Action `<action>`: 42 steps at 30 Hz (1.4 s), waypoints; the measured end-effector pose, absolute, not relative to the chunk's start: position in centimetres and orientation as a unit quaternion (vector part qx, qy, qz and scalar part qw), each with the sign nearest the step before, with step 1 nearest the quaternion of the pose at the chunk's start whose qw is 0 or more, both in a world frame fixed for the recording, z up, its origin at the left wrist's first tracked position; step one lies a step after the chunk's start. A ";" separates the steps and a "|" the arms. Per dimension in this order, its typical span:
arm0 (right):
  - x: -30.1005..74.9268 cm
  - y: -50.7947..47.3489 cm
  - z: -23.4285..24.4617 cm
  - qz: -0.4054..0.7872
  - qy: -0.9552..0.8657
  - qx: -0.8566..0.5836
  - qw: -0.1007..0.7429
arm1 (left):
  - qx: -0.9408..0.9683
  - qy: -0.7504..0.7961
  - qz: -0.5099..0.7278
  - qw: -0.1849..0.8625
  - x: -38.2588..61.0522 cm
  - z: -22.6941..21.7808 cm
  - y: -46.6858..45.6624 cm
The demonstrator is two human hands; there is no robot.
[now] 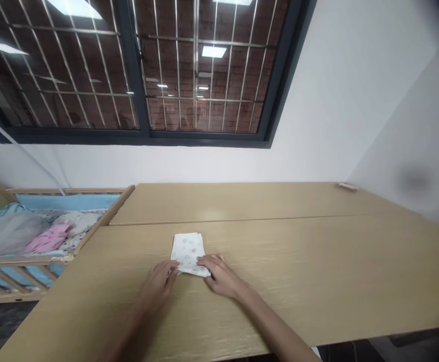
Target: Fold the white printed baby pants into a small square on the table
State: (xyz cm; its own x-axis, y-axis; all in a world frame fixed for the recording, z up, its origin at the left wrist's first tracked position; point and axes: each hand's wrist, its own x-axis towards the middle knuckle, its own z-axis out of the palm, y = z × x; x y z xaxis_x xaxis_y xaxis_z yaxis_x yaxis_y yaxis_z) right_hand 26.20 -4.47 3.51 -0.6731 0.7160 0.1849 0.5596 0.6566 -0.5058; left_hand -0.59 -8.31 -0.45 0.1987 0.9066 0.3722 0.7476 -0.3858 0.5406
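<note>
A small white cloth [188,251] with a faint printed pattern lies folded into a neat rectangle on the wooden tabletop [279,271]. At its near left corner, my left hand [161,278] has thumb and fingertips closed on the edge. My right hand [221,276] grips the near right corner, its fingers on top and the thumb low at the edge. A hint of green shows at the near edge, too small to make out. Both forearms reach in from the bottom of the view.
To the left stands a wooden crib [26,261] with blue padding, holding a pink cloth [49,238] and other bedding. A small flat object [346,186] lies at the table's far right corner. Behind are a white wall [310,151] and a dark-framed barred window [204,133].
</note>
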 end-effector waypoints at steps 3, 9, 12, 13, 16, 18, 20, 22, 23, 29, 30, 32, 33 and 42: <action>25.5 -3.6 3.6 0.222 -0.866 -0.384 0.231 | 0.755 0.530 0.318 0.219 -2.2 1.3 -7.7; 24.2 0.1 4.7 0.286 -0.815 -0.439 0.246 | 0.706 0.543 0.305 0.336 -2.9 4.6 -4.6; 23.4 2.0 4.6 0.286 -0.790 -0.481 0.251 | 0.688 0.571 0.318 0.316 -2.6 4.5 -2.1; 23.1 2.5 4.4 0.284 -0.779 -0.499 0.250 | 0.682 0.583 0.323 0.302 -2.4 4.2 -1.3; 22.4 3.3 3.6 0.277 -0.745 -0.550 0.257 | 0.662 0.620 0.330 0.260 -1.9 2.9 0.5; 22.1 3.4 2.9 0.272 -0.727 -0.569 0.273 | 0.650 0.643 0.330 0.235 -1.5 2.0 1.0; 21.8 3.3 2.4 0.266 -0.714 -0.578 0.293 | 0.643 0.659 0.327 0.211 -1.2 1.3 1.1; 21.4 3.1 2.1 0.235 -0.705 -0.591 0.312 | 0.639 0.671 0.330 0.181 -0.8 0.9 0.9; 21.2 2.9 2.1 0.204 -0.707 -0.598 0.319 | 0.634 0.678 0.336 0.162 -0.5 0.7 0.8; 19.3 1.0 3.0 0.055 -0.860 -0.431 0.267 | 0.685 0.593 0.422 0.031 2.2 -1.1 -0.3; 19.1 0.7 3.1 0.062 -0.882 -0.399 0.244 | 0.718 0.564 0.407 0.025 2.7 -1.7 -0.4; 19.0 0.4 3.0 0.081 -0.902 -0.371 0.204 | 0.773 0.529 0.351 0.018 3.4 -2.9 -0.7; 19.1 0.3 3.0 0.088 -0.905 -0.371 0.190 | 0.788 0.523 0.323 0.011 3.6 -3.4 -0.8; 22.4 1.0 2.5 0.115 -0.884 -0.418 0.178 | 0.793 0.532 0.270 -0.125 2.9 -5.2 -0.7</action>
State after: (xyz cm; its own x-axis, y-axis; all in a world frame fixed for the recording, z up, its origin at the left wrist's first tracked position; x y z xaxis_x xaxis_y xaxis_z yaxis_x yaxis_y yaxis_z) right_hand 22.43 1.02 2.54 -0.5878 0.7790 0.2184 0.6969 0.6246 -0.3525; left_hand 2.90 -0.73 -5.16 0.2889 0.7758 0.5610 0.9108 -0.4032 0.0885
